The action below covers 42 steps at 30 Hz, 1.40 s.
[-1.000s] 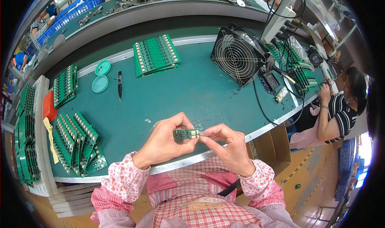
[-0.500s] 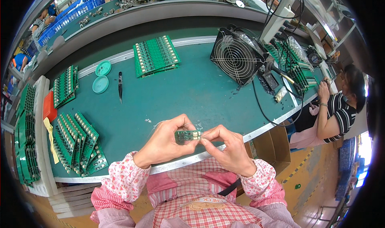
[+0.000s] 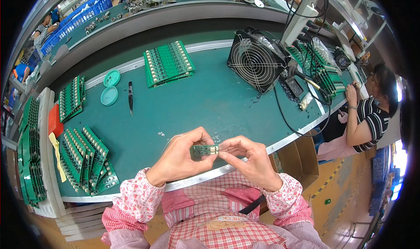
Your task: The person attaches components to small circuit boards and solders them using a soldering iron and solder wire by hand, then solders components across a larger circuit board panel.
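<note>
Well beyond the hands (image 3: 181, 156) (image 3: 253, 159): fan (image 3: 255, 62), tweezers (image 3: 130, 99)

One small, narrow, green rectangular circuit board (image 3: 201, 151), with pale blocks (image 3: 214, 149) near its right end, is lying lengthwise from left to right. The left hand (image 3: 180, 155) pinches it, and its right end is just beside the right hand (image 3: 250, 158).

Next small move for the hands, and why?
Probably a slight right-hand adjustment at the right end of the small green circuit board, with the left hand as steady support: the left thumb and fingers grip it, and the right hand has its fingertips at that end, though contact is unclear.
</note>
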Motion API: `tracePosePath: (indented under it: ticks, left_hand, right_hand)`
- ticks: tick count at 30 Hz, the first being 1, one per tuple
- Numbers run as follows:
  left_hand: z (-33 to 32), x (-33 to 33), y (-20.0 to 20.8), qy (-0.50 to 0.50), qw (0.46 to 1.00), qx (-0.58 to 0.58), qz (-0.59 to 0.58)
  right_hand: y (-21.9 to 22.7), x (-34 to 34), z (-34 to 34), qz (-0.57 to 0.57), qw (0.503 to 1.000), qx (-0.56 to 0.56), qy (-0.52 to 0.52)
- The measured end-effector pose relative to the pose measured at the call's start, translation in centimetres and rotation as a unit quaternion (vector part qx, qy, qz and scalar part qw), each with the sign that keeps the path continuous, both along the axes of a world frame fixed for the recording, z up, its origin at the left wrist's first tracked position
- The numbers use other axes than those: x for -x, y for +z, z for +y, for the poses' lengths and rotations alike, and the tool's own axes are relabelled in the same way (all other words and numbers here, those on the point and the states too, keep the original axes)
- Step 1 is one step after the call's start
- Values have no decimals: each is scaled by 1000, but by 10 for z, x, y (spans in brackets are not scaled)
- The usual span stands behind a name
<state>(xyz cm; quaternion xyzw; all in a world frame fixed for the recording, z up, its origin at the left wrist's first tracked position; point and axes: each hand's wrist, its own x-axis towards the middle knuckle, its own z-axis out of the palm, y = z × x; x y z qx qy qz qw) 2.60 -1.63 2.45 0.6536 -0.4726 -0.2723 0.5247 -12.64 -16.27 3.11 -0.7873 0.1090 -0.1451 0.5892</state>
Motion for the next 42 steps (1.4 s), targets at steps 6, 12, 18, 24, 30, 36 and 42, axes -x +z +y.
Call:
tracePosePath:
  ticks: [6,12,18,24,30,36,42]
  left_hand:
    - [0,3,-3,5,1000,6,-20]
    - [-2,2,-3,9,999,-5,-35]
    - [-1,3,-3,26,999,17,9]
    - [-5,0,-8,5,999,38,20]
    - [1,16,-4,1,993,71,-89]
    - [3,24,-15,-13,973,157,-167]
    - [10,29,-8,-40,925,209,-313]
  right_hand:
    - [0,4,8,-6,996,78,-32]
    - [-7,4,12,-27,990,129,-59]
    - [-12,0,11,-57,992,83,-78]
    - [-11,7,7,-72,984,138,-84]
    - [-10,13,7,-167,954,222,-113]
    - [-11,26,5,-167,967,174,-81]
    - [-17,33,2,-265,914,299,-65]
